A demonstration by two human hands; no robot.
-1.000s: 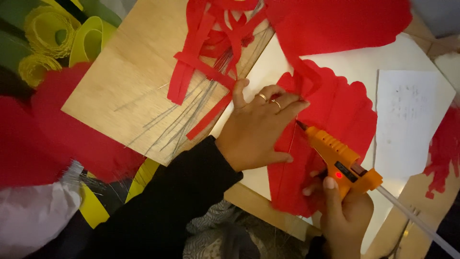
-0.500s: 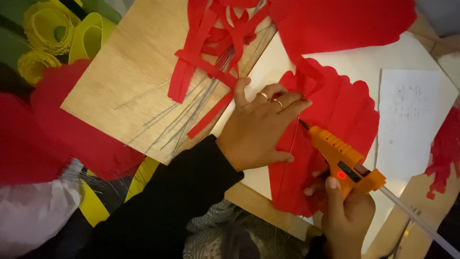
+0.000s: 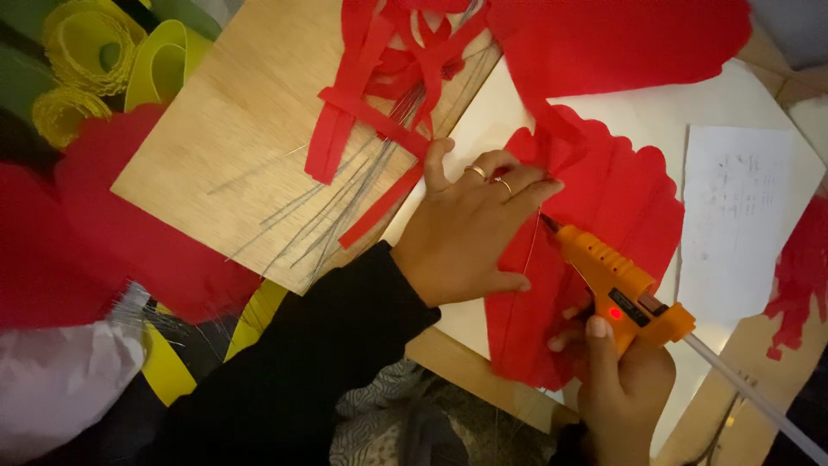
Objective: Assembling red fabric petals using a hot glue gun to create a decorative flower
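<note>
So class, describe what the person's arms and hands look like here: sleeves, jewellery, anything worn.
The left hand is bare and wears two thin gold-coloured rings on neighbouring fingers. Its arm is covered to the wrist by a long black sleeve. The right hand is bare too, with no ring showing; a dark cuff edge appears at its wrist. No gloves.

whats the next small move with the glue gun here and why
Probably squeeze a small dab of glue. The orange glue gun in the right hand has its nozzle right at the left hand's fingertips, which press the scalloped red paper flat, and its red light is on.
</note>
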